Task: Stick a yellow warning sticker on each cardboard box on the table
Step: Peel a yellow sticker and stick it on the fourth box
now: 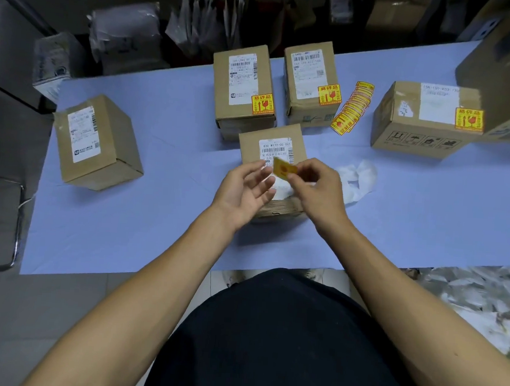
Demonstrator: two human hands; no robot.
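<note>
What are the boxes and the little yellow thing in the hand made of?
The boxes, like the near box, look like brown matte cardboard: dull surface, folded edges, taped seams. The yellow sticker pinched by the right hand looks like thin, slightly glossy paper or plastic film, since it bends; which one is unclear.

Blue-covered table [156, 231] bearing five cardboard boxes [97, 143]: one beneath the hands, one far left, three beyond; sticker strip [352, 107] and crumpled backing paper [357, 178] rightward.
</note>
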